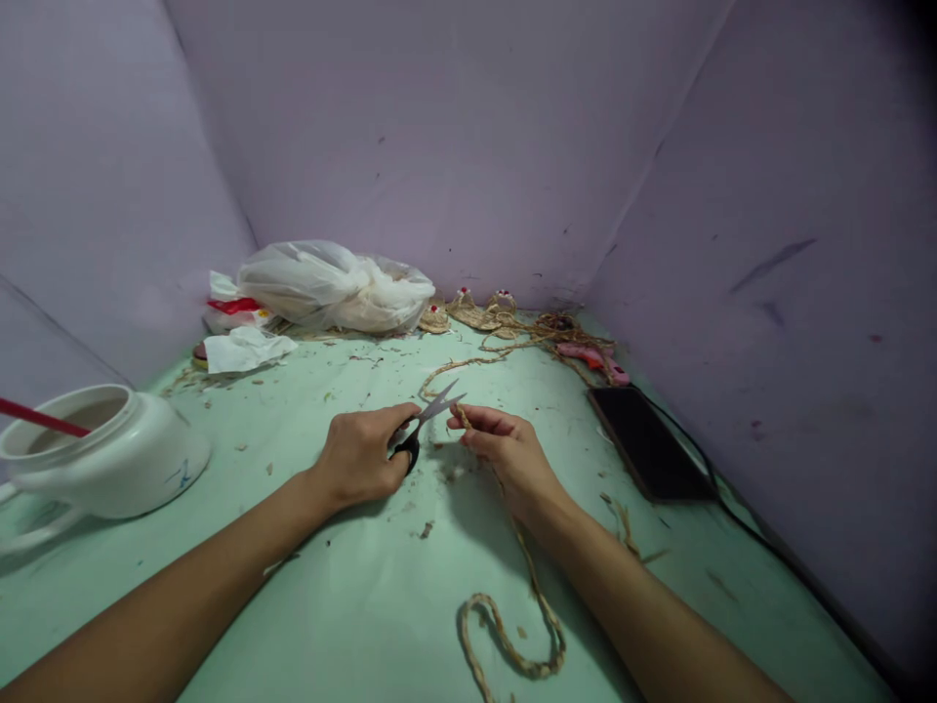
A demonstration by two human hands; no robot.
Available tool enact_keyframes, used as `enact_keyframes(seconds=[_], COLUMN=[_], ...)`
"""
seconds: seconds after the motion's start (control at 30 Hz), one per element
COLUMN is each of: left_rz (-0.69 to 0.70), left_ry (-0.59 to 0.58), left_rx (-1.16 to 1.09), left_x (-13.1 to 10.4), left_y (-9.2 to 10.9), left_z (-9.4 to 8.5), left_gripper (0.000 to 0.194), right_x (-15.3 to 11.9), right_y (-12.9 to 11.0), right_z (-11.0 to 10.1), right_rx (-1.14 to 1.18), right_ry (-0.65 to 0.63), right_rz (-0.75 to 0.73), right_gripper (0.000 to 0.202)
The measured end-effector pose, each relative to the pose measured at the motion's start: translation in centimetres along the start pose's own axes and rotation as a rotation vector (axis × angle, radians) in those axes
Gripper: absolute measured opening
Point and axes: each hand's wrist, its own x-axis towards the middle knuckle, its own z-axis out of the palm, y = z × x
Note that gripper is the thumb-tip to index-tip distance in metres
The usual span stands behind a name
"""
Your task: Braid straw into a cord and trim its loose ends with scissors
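My left hand (366, 454) grips a pair of black-handled scissors (433, 408), its fingers in the handle loops. The blades are parted and point up and to the right. Just right of the blade tips, my right hand (512, 454) pinches the end of a braided straw cord (538, 586) between thumb and fingers. From there the cord drops under the wrist and curls in a loop on the green surface toward me. A further length of cord (468, 364) lies beyond the blades, running back to a tangled heap.
At the back lie a stuffed plastic bag (337, 288), small woven straw pieces with red beads (472, 312) and a pink tool (596, 361). A phone (651, 444) with a cable lies right. At left stands a white pot (146, 454). Straw scraps dot the green tabletop (351, 605).
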Motion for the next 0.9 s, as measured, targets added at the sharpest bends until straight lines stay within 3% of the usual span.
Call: enact_keyframes(seconds=[0.1,0.43,0.9], left_rz=[0.023,0.09,0.192], left_ry=[-0.009,-0.032,-0.046], left_rx=[0.064,0.268,0.346], left_x=[-0.1,-0.2,-0.2], left_y=[0.0,-0.1,0.1], left_z=[0.3,0.2,0.1], left_gripper=[0.044,0.054,0.057], right_x=[0.0,0.9,0.9], right_y=[-0.3,0.8,1.2], right_z=[-0.1,-0.7,-0.6], right_rx=[-0.021,-0.143,-0.189], right_ry=[0.036,0.067,-0.001], right_rz=[-0.022,-0.182,-0.093], right_gripper=[0.02,0.027,0.022])
